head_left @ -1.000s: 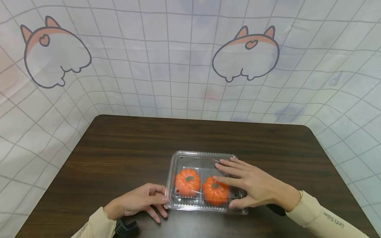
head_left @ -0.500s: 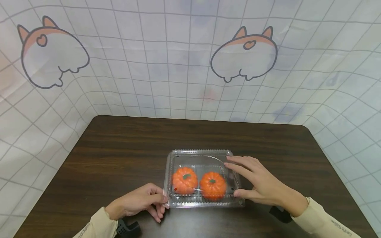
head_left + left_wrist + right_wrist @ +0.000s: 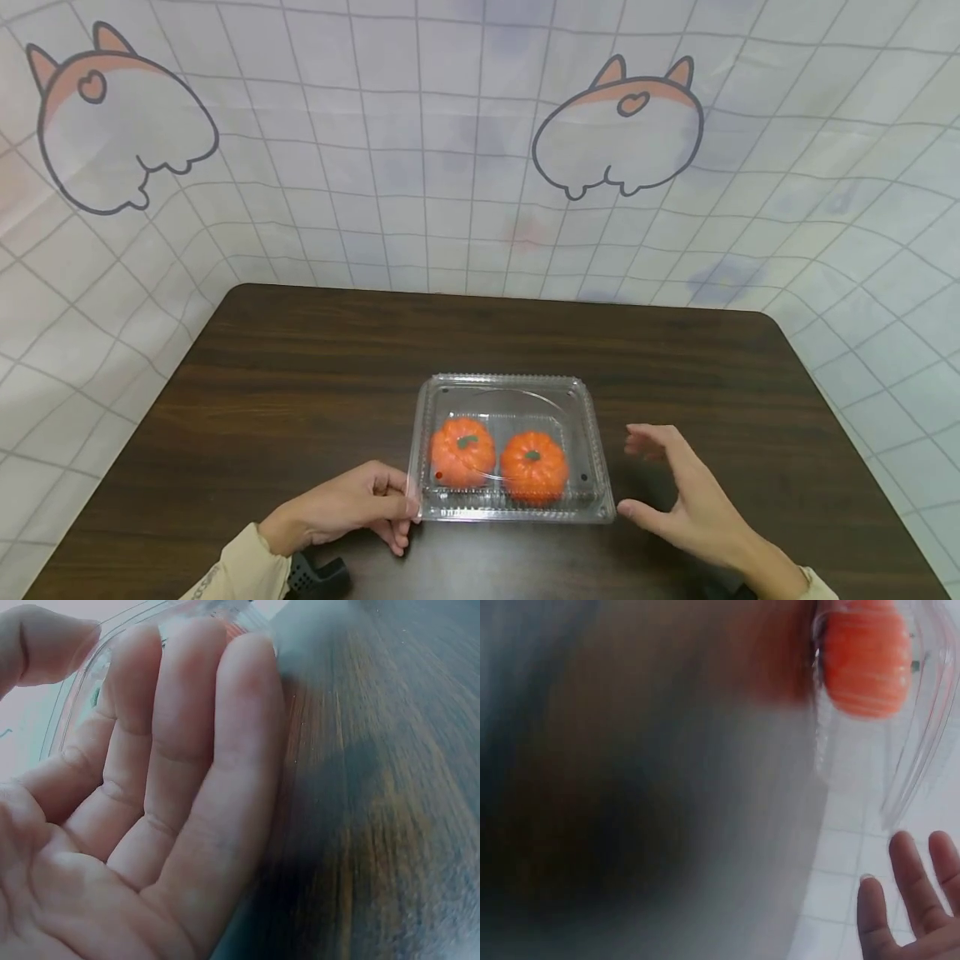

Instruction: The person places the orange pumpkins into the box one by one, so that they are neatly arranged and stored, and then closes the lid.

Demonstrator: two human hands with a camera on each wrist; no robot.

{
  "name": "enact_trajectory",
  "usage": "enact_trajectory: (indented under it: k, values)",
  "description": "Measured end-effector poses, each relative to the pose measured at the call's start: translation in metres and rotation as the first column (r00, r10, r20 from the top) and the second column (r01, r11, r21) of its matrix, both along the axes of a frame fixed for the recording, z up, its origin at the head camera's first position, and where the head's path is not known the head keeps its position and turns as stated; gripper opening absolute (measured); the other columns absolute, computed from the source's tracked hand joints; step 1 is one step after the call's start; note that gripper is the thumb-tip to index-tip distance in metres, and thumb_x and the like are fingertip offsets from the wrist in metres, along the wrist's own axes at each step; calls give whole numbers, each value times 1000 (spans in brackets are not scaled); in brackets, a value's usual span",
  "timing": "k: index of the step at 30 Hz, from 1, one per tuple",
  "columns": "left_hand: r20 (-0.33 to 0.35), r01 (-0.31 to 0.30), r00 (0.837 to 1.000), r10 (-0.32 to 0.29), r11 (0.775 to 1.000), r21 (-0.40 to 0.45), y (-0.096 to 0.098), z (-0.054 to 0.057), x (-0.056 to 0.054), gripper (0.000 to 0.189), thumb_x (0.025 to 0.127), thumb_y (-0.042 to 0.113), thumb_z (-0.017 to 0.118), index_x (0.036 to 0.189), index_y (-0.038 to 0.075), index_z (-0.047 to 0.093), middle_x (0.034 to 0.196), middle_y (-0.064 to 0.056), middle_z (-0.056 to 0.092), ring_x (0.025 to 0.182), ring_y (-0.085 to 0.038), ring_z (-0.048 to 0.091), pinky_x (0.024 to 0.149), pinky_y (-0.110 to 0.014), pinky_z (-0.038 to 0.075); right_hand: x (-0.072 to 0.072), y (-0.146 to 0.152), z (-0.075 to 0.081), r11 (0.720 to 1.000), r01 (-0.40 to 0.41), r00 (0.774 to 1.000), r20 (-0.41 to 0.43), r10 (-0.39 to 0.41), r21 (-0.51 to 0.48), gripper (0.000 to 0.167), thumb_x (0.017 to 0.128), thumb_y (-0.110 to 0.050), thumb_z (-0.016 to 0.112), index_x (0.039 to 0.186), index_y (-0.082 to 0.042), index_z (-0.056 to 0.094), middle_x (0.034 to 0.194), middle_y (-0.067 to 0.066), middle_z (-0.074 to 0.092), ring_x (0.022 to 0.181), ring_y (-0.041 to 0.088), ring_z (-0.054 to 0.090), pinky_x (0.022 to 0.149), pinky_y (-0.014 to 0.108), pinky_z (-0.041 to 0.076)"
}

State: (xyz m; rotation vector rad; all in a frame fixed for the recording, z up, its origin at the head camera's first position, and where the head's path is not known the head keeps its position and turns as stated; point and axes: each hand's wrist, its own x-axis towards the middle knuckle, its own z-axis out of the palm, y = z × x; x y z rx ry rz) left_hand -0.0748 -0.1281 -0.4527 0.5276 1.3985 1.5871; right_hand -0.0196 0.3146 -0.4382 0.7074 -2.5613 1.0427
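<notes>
A clear plastic clamshell container (image 3: 510,381) lies on the table with its lid down over two small orange pumpkins. The left pumpkin (image 3: 462,454) and the right pumpkin (image 3: 534,468) both have green stems. At the container's near left corner, my left hand (image 3: 345,507) pinches the rim between thumb and fingers; the left wrist view shows the other fingers (image 3: 247,712) bent beneath the edge. My right hand (image 3: 693,500) is off the container's right side, fingers spread from the thumb and holding nothing. In the right wrist view, one pumpkin (image 3: 866,664) shows through the plastic wall.
The dark wood table (image 3: 315,367) has rounded far corners. Behind it and along both sides hangs a white grid-patterned cloth (image 3: 375,167) with cartoon animal prints. A black wrist strap (image 3: 321,575) sits below my left hand.
My right hand has come off the lid and drawn away to the right. The container has shifted slightly left and away, with my left hand still at its corner.
</notes>
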Motion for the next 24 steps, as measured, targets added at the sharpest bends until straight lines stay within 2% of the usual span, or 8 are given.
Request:
enact_trajectory:
  k: [4,7,9,12,15,17,22,24]
  values:
    - [-7,-42,999,42,998,-44,-1,0,1,35,101,9,57,99,-25,51,78,4,67,73,-6,71,73,-27,66,10,-6,-2,995,68,986,157,-55,-74,43,87,-4,79,123,-13,57,101,-5,63,89,4,59,75,18,53]
    - [-8,-79,997,79,993,-89,-1,2,2,20,101,10,54,91,-7,59,74,5,60,67,-6,67,71,-30,67,14,-10,-3,988,60,956,292,-16,-143,16,97,-5,69,108,-13,62,89,-6,63,78,8,61,65,21,53]
    - [-5,-90,996,90,990,-111,-1,3,3,18,101,12,53,88,2,60,71,6,56,62,-6,64,70,-32,67,15,-11,-4,981,37,928,371,37,-192,6,101,-7,64,102,-13,64,84,-4,65,75,12,64,61,24,53]
    - [-7,-86,996,86,989,-122,0,4,4,24,102,15,52,84,2,61,68,7,54,59,-5,59,68,-32,67,13,-10,-7,955,-56,868,459,191,-292,14,105,-4,55,99,-9,66,82,8,67,70,17,66,59,28,57]
    - [-16,-78,997,77,990,-116,1,3,5,29,104,16,50,81,1,61,66,8,55,59,-4,59,66,-29,66,10,-11,-10,913,-143,790,512,338,-381,20,107,-2,49,100,-4,66,84,19,65,68,19,67,59,31,59]
    - [-19,-80,997,78,991,-105,3,2,5,30,104,16,49,80,1,60,65,9,55,58,-4,60,64,-27,65,8,-12,-11,890,-171,742,538,399,-423,21,108,-2,47,99,-2,66,85,23,64,67,19,67,57,32,60]
    - [-17,-100,995,99,992,-77,6,0,5,29,103,12,48,78,0,58,64,10,56,58,-4,61,63,-23,63,5,-17,-12,845,-112,623,626,469,-522,27,109,-7,47,94,10,61,80,7,66,64,9,67,52,30,58]
    - [-27,-114,993,112,991,-66,6,-1,6,33,102,10,48,76,-9,54,63,10,55,59,-4,62,62,-21,61,4,-19,-13,816,-68,571,648,504,-574,30,109,-9,46,93,14,58,82,-1,67,66,6,66,53,26,57]
